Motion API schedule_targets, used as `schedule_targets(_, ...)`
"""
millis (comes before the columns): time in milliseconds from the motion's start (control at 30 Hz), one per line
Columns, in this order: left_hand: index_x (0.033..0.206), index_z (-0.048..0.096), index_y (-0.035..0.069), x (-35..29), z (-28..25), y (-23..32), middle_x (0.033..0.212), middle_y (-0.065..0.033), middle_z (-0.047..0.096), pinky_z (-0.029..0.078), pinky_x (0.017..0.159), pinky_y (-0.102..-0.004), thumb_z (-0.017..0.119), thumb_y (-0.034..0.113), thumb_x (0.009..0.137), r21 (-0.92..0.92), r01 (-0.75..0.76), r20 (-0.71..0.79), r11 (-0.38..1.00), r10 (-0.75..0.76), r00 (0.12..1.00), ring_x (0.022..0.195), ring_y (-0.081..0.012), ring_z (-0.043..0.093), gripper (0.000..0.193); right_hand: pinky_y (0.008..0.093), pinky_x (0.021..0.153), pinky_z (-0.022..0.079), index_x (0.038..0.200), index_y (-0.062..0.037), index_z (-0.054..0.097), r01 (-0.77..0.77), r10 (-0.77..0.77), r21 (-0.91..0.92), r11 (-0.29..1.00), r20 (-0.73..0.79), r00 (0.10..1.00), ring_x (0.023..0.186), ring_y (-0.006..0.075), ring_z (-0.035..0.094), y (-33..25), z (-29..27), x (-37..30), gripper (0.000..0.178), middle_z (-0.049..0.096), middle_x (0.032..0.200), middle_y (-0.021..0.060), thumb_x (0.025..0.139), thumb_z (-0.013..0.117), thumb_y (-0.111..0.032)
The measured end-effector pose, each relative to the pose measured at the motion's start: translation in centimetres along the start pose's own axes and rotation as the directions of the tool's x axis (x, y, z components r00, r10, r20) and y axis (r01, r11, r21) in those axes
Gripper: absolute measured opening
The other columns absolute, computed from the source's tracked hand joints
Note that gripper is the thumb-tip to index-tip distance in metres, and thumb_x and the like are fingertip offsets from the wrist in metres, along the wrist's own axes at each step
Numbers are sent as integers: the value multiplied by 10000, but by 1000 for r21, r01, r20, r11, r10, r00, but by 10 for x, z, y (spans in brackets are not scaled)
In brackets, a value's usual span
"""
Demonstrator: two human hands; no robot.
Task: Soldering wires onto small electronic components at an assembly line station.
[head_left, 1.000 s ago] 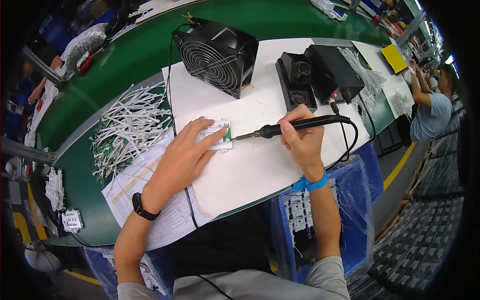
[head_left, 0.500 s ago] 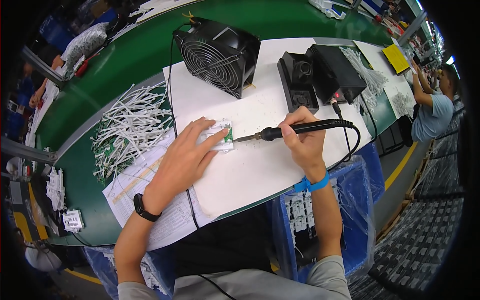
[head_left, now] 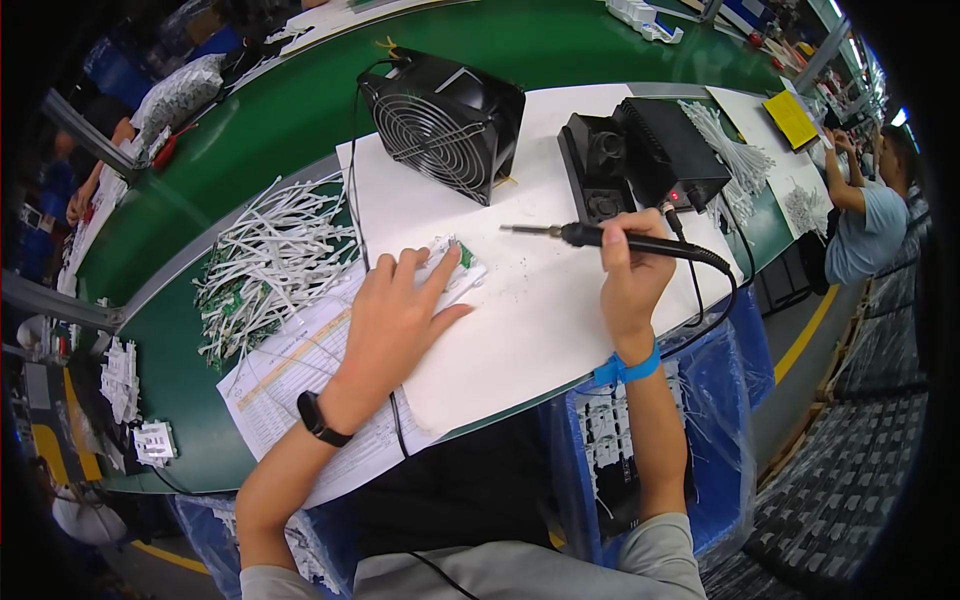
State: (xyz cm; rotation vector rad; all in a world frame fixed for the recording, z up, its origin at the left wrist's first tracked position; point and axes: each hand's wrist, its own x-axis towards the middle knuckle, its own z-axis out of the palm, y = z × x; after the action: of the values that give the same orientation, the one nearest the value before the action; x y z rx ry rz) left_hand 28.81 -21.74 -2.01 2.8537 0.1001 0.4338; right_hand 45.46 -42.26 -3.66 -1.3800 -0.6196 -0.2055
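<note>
A soldering iron (head_left: 590, 236) with a black handle is held in my right hand (head_left: 637, 285), its metal tip pointing left above the white sheet. The tip is apart from the small green circuit board (head_left: 466, 257) in a white plastic housing (head_left: 474, 284). My left hand (head_left: 400, 318) lies over that housing, fingers stretched out and spread, the index fingertip at the board. Much of the housing is hidden under this hand. Left of it lies a heap of white wires (head_left: 285, 235) with green boards among their ends.
A black fan (head_left: 440, 125) stands at the back, beside a black iron stand (head_left: 598, 165) and a black power unit (head_left: 672, 150). Printed paper (head_left: 300, 400) lies under my left forearm. A lined blue bin (head_left: 715, 440) sits below right. A person (head_left: 865, 210) works at far right.
The iron's tip has left the board, rising away to the upper right with my right hand. The housing under my left hand has turned and tilted. The view has shifted slightly.
</note>
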Motion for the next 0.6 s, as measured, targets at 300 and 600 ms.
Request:
schedule_targets(300, 1371, 624, 96, -14, 8, 7, 1316, -182, 596, 509, 886, -433, 691, 206, 927, 36, -9, -130, 999, 13, 991, 1033, -335, 600, 462, 202, 514, 380, 962, -24, 579, 40, -30, 56, 998, -175, 984, 572, 60, 500, -11, 8, 6, 96, 570, 739, 19, 1007, 632, -91)
schedule_targets(600, 1274, 660, 24, -32, 0, 16, 1319, -197, 604, 549, 861, -412, 721, 164, 894, -95, -85, -173, 992, 68, 983, 1051, -349, 604, 410, 203, 484, 394, 865, -23, 553, 41, -37, 54, 998, -71, 997, 521, 54, 517, -21, 36, -21, 129, 554, 688, 19, 957, 643, -19)
